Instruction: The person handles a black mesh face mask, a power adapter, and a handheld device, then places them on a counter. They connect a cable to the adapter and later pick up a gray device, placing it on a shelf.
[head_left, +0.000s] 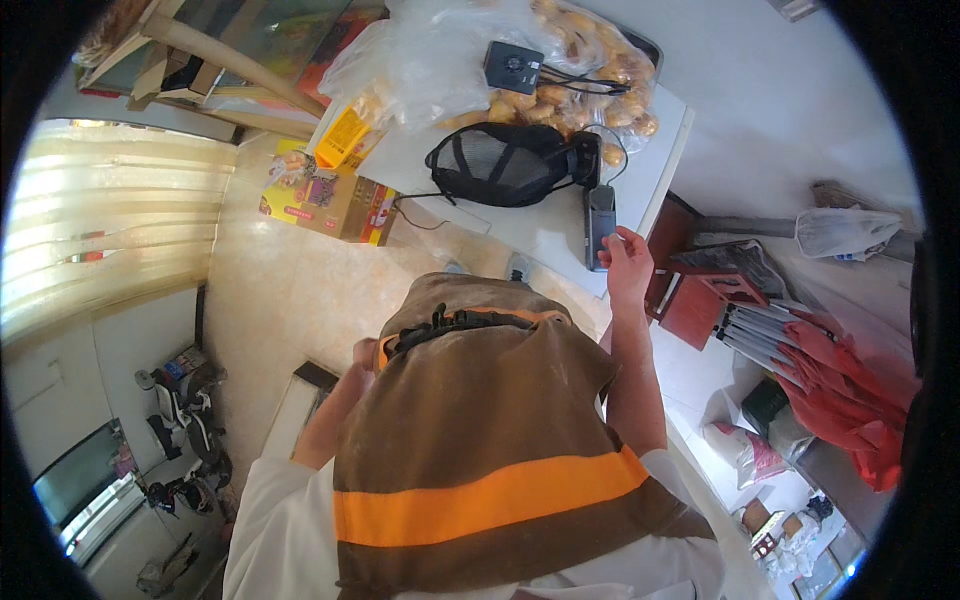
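My right hand is at the right edge of a white table, with bent fingers at the side of a dark rectangular electronic device. Whether the fingers grip it or only touch it is not plain. A thin cable runs from the device's upper end to a black mesh cap with a black module on it. My left hand hangs low beside my brown apron with orange bands; the apron partly hides it, and its fingers are not visible.
Clear plastic bags of round golden-brown baked goods cover the table's far part, with a small black box and cables on top. A printed cardboard carton stands on the floor at left. Right of the table are red drawers and folded red fabric.
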